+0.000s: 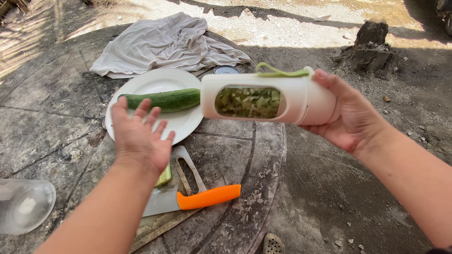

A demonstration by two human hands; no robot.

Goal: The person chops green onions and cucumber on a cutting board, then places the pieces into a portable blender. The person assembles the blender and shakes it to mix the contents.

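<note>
A: What is the setting, taken from largest to smallest?

B: Outdoors, on bare dirt ground [358, 197] with pebbles, sunlit along the top of the frame. A round, weathered stone surface [56, 117] fills the left and centre. A tree stump [369, 49] stands at upper right. On the surface, at upper centre, lies a crumpled pale cloth [165, 44]. Below it sits a white plate [155, 84] carrying a whole green cucumber [162, 100]. A small tin [225, 70] shows just behind the plate. At lower left is a clear plastic container [23, 204]. At lower centre a knife with an orange handle [207, 197] lies on a board beside a cut piece of cucumber [165, 176].

A: And the hands?

B: The right hand [351, 115], at centre right, is closed around one end of a white cylindrical chopper [263, 99], holding it level in the air, above the surface's right edge. Its oval window shows chopped green pieces inside; a green loop lies along its top.

A: The left?

B: The left hand [141, 136], at centre left, is spread, fingers apart and pointing up-frame, gripping nothing. It hovers over the plate's lower rim and the board, apart from the chopper.
</note>
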